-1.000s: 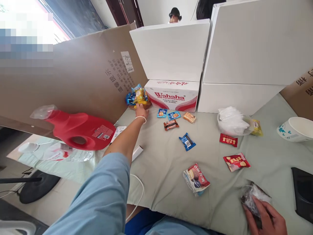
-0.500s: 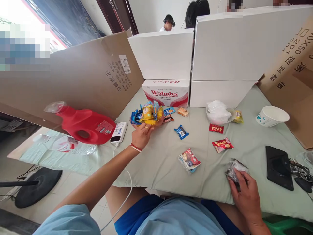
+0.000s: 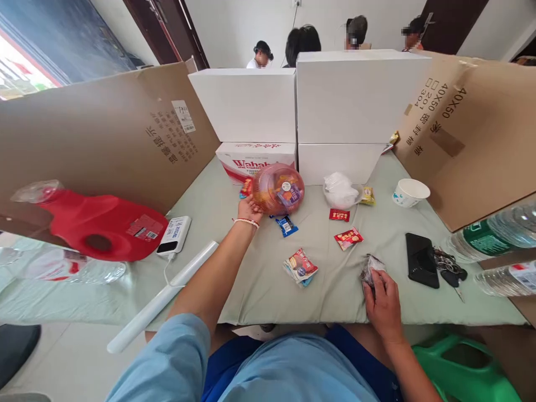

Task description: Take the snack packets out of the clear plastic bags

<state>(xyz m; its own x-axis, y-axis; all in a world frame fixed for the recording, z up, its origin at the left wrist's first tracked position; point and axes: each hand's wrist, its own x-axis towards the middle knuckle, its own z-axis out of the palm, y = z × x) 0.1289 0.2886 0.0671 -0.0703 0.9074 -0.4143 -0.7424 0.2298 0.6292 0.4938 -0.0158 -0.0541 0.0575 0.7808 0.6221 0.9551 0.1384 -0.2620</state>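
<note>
My left arm reaches forward across my body, sleeve bunched at the upper arm, forearm bare and nearly straight, a bead bracelet at the wrist. My left hand (image 3: 249,210) is raised, palm up and tipped away from me, fingers curled in a grip (the fingertips themselves are hidden). My right arm stays close in, elbow bent. My right hand (image 3: 383,304) lies low, knuckles up, fingers bent and closed downward.

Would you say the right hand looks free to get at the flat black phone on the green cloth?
Probably yes. The right hand rests on a crinkly clear wrapper, and the flat black phone lies just to its right on the green cloth with nothing between them.
</note>
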